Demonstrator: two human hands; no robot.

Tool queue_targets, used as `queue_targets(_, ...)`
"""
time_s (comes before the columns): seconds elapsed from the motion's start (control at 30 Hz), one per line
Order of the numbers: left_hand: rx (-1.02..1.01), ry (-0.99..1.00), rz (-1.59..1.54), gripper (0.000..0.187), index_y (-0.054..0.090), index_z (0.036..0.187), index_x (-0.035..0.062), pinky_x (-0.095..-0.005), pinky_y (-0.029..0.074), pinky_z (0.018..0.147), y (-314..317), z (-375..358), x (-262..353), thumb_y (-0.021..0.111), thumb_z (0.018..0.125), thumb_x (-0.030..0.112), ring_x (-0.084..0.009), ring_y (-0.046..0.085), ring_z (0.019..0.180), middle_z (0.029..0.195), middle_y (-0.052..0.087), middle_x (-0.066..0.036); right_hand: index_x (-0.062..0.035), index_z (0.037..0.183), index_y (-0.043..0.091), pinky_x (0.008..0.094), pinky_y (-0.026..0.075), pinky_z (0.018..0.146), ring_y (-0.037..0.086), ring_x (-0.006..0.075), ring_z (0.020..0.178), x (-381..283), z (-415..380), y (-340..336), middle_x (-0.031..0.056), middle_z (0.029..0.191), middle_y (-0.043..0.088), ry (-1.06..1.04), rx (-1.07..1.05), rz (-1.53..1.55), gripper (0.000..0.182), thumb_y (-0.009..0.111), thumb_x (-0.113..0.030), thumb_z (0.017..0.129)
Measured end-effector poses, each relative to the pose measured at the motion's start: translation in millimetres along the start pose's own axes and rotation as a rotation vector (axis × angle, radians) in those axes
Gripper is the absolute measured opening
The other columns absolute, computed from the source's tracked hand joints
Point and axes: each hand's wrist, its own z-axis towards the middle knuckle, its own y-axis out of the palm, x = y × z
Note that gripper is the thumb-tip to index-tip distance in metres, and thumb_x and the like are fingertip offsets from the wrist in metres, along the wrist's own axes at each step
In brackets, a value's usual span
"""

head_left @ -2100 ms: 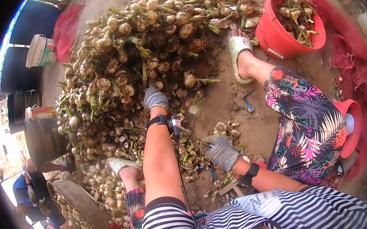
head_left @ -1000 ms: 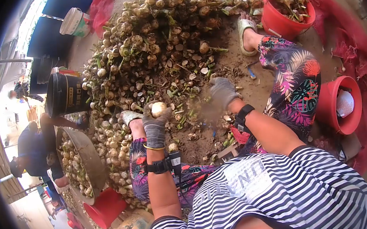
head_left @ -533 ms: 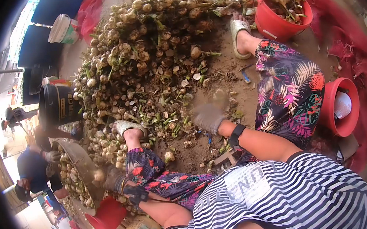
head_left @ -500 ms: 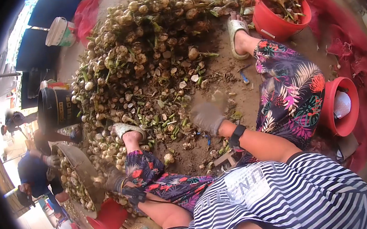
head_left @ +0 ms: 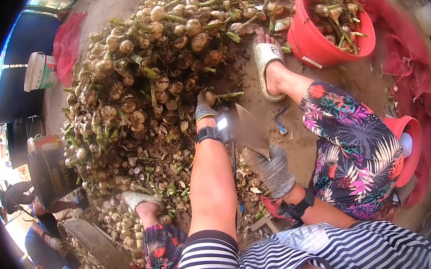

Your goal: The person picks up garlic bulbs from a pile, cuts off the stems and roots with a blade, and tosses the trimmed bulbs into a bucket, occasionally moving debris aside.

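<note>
My left hand (head_left: 204, 108), in a grey glove, reaches into a large heap of garlic (head_left: 166, 51). Its fingers close around a soil-covered garlic bulb (head_left: 210, 99) whose stem points right. My right hand (head_left: 273, 169), also gloved, is lower and to the right, fingers curled around what looks like a knife (head_left: 248, 128). Its broad brownish blade is smeared by motion and points up toward the left wrist; the handle is hidden. Below my left hand, cut stems and trimmings (head_left: 177, 164) cover the soil.
A red bucket (head_left: 300, 41) holding garlic stands at upper right, before red netting (head_left: 419, 94). Another red bucket (head_left: 410, 162) is beside my right knee. A blue-handled tool (head_left: 280, 126) lies on the soil. At left, a person (head_left: 44, 244) is near a tilted basin (head_left: 96, 244) of bulbs.
My left hand has moved from beside my left leg up to the heap and taken hold of a bulb. My right hand has shifted down and right. The view has also shifted.
</note>
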Motion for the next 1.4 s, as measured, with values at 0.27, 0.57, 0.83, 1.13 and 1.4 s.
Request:
queue_targets(0.27,-0.578,0.257,-0.328,0.055,0.051,0.105,0.0099,-0.0462,0.041,0.084,-73,-111,-8,0.066,0.062,0.041,-0.0277,0.052,0.089,0.098,0.053,-0.010,0.0006,0.078,0.059,0.0259,0.039,0.049,0.047,0.0095,0.053,-12,-12,5,0.0044,0.057,0.051,-0.065,-0.083,-0.001,0.013,0.058,-0.012,0.078)
queue_targets(0.57,-0.469,0.471,-0.006,0.047,0.055,0.097,0.0055,-0.0317,0.046,0.060,-144,-277,-26,0.059,0.070,0.044,-0.0191,0.056,0.072,0.083,0.058,-0.008,-0.0023,0.077,0.059,0.0370,0.044,0.057,0.056,0.0293,0.064,5,-43,28,0.0147,0.068,0.056,-0.528,-0.320,-0.661,0.018,0.060,-0.018,0.069)
queue_targets(0.83,-0.132,1.038,1.162,0.040,0.042,0.115,0.0063,-0.0297,0.044,0.077,-227,-327,-56,0.054,0.083,0.028,-0.0195,0.051,0.093,0.105,0.051,-0.008,-0.0053,0.077,0.057,0.0362,0.046,0.061,0.057,0.0271,0.071,-56,-106,37,0.0120,0.073,0.056,-0.715,-0.674,-1.041,0.022,0.057,-0.019,0.060)
queue_targets(1.13,0.180,1.092,1.486,0.028,0.050,0.102,0.0046,-0.0312,0.043,0.072,-226,-318,-74,0.056,0.079,0.020,-0.0212,0.053,0.085,0.092,0.055,-0.010,-0.0073,0.075,0.054,0.0358,0.045,0.057,0.058,0.0260,0.063,-37,-108,34,0.0105,0.069,0.056,-0.851,-0.609,-0.878,0.013,0.053,-0.020,0.070)
queue_targets(1.4,-0.366,0.922,0.125,0.040,0.047,0.107,0.0035,-0.0257,0.048,0.071,-170,-345,-68,0.066,0.073,0.013,-0.0137,0.055,0.080,0.094,0.056,-0.006,-0.0006,0.090,0.061,0.0377,0.047,0.073,0.058,0.0327,0.083,60,-17,22,0.0215,0.089,0.060,0.000,-0.426,-1.056,0.033,0.053,-0.025,0.069)
